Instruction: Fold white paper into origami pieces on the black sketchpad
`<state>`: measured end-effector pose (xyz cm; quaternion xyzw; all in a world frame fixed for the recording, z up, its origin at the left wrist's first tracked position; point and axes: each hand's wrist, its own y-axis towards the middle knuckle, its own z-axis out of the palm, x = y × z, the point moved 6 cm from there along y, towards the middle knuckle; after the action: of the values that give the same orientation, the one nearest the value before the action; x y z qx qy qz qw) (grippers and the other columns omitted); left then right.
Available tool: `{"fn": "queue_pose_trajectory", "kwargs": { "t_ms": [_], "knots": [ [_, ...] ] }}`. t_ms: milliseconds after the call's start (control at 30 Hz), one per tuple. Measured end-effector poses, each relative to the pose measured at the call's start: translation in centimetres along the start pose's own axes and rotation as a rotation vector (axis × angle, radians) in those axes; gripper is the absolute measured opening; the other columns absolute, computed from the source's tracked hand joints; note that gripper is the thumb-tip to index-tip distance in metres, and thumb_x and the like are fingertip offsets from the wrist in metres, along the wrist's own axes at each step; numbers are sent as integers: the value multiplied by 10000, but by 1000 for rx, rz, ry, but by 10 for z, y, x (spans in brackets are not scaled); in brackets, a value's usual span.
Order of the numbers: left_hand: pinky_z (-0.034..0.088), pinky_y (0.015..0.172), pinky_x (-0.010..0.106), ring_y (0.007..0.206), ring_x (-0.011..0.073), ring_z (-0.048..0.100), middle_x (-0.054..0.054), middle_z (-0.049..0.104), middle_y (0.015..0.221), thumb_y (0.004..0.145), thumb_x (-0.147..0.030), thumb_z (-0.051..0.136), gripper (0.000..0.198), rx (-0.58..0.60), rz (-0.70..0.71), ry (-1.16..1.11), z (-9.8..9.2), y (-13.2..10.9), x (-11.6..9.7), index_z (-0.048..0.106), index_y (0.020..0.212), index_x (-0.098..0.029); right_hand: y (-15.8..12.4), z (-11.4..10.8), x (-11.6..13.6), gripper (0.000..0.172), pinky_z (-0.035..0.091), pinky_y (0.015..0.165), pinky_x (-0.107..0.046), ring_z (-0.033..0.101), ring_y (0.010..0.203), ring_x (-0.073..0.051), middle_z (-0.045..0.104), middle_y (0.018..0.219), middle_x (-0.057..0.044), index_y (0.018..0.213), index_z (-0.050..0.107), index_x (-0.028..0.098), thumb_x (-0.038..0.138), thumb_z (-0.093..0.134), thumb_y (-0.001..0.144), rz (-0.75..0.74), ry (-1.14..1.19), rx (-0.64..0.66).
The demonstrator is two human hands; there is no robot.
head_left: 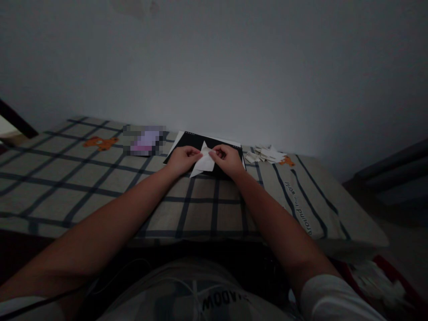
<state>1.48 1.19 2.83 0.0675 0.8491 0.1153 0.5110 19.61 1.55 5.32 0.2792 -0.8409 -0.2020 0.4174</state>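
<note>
A folded piece of white paper (204, 163) with pointed corners is held up between my two hands, over a black spiral-bound notebook (190, 140). My left hand (183, 159) pinches the paper's left side between thumb and fingers. From the other side, my right hand (228, 158) pinches it near its upper right edge. One point of the paper sticks up between the hands, and another points down to the lower left. My hands and the paper cover part of the notebook.
To the right of the notebook lies a pile of white paper pieces (270, 154). A blurred-out purple item (146, 141) lies to the left. The checked tablecloth (160, 214) covers the table, which stands against a grey wall (214, 67).
</note>
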Motion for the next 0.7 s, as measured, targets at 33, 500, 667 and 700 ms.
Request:
{"fn": "queue_pose_trajectory", "kwargs": {
  "t_ms": [33, 500, 667, 700],
  "knots": [
    [488, 648, 278, 703, 172, 632, 48, 733, 804, 747, -406, 704, 262, -12, -11, -14, -1, 0, 1, 730, 853, -167, 0, 0, 0, 190, 438, 635, -266, 552, 676, -139, 639, 763, -20, 883, 705, 180, 349, 624, 849, -1, 6, -2],
    [492, 661, 294, 727, 180, 647, 49, 742, 817, 725, -437, 743, 285, 43, 49, -45, 4, -2, -2, 728, 848, -180, 0, -4, -10, 169, 450, 647, -278, 571, 659, -146, 675, 733, -28, 780, 705, 173, 307, 617, 834, 85, -10, -56],
    [502, 685, 308, 726, 184, 654, 53, 744, 829, 731, -364, 752, 214, 1, 12, -39, 1, -1, -2, 720, 839, -182, 0, 0, -10, 219, 458, 654, -278, 597, 697, -153, 703, 784, -43, 847, 737, 174, 360, 621, 854, 79, 49, -29],
    [502, 680, 307, 721, 181, 653, 53, 742, 826, 735, -348, 749, 202, -9, 2, -45, 1, -1, -2, 714, 841, -180, 0, 0, -9, 235, 458, 655, -277, 597, 702, -153, 706, 800, -46, 868, 742, 173, 372, 617, 861, 72, 56, -25]
  ]
}}
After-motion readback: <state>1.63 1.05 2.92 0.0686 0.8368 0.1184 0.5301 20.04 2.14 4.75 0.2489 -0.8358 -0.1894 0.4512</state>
